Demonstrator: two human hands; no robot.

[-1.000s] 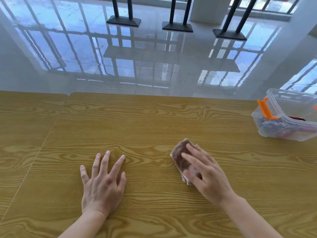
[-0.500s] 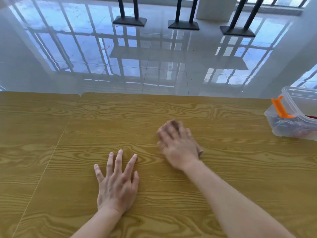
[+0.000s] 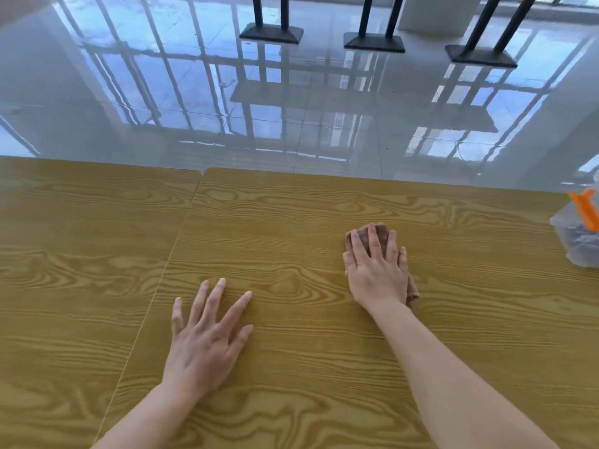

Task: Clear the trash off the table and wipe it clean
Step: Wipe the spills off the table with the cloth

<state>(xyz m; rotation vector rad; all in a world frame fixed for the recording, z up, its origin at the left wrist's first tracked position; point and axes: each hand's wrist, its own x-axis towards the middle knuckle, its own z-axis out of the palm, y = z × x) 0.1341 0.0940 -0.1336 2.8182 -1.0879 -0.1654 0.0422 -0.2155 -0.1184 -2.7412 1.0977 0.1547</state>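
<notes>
A brown folded cloth (image 3: 369, 236) lies on the wooden table (image 3: 291, 222), mostly covered by my right hand (image 3: 377, 270), which presses flat on it with straight fingers. Only the cloth's far edge and a strip at its right side show. My left hand (image 3: 207, 335) rests flat on the table nearer to me, fingers spread, holding nothing.
A clear plastic box (image 3: 577, 241) with an orange latch stands at the table's right edge, with dark items inside. A seam (image 3: 168, 254) divides this table from another on the left. Beyond the far edge is glossy floor with black stand bases (image 3: 374, 43).
My right hand has slid the cloth away from me and then slightly rightward across the table. The left hand has stayed flat in place.
</notes>
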